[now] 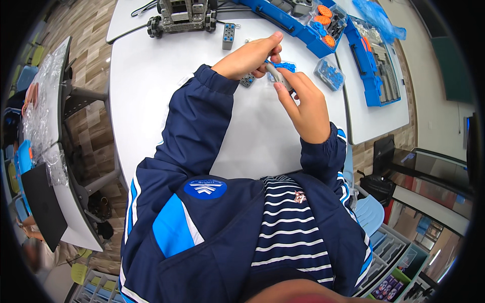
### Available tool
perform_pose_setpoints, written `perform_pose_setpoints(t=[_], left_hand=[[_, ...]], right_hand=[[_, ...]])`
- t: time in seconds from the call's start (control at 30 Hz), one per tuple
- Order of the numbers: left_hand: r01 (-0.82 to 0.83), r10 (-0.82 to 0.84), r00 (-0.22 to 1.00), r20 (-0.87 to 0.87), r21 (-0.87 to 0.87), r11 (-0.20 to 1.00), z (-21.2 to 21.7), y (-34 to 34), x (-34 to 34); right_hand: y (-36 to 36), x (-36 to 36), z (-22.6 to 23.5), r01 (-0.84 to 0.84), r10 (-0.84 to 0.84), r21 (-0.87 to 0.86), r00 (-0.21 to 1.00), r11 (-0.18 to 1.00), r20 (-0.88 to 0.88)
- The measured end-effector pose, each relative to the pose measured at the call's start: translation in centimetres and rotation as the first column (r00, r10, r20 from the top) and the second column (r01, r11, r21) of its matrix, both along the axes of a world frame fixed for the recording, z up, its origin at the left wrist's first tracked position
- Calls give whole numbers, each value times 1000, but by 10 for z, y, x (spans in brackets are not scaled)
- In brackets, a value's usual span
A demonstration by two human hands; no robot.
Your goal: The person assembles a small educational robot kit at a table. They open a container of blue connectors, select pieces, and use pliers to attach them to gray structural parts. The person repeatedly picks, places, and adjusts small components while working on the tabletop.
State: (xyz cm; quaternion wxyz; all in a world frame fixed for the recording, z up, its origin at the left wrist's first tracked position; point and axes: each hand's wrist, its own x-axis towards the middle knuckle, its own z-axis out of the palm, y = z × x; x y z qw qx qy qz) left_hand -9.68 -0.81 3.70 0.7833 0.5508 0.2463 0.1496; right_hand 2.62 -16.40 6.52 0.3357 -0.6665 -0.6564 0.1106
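At the far right, a blue plastic bag is lying crumpled, while a dark green board is hanging on the pale wall. At the near right, a black backpack is sitting behind a light-blue chair. On the left, clear plastic wrap is covering a table, and a flat black panel is resting nearer. Wood-patterned flooring is running beneath; divided trays are standing near left.
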Motion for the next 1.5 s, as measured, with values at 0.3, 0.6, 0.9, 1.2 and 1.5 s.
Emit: perform_pose_setpoints(t=[0.3, 0.6, 0.9, 1.2, 1.5], left_hand=[[-7, 17, 998, -60, 171, 985, 4, -13, 6], [95, -43, 978, -202, 255, 962, 19, -17, 3], [24, 0, 992, -123, 192, 981, 6, -7, -1], [-240, 212, 962, 174, 161, 957, 29, 32, -57], [114, -50, 953, 298, -203, 972, 9, 5, -1]], right_hand=[[3, 4, -4, 10, -11, 6, 994, 1000, 109], [5, -14, -17, 130, -141, 55, 931, 990, 336], [7, 8, -1, -50, 42, 50, 989, 997, 145], [-35, 45, 23, 173, -173, -2, 985, 985, -2], [-9, 34, 19, -8, 8, 7, 1000, 1000, -7]])
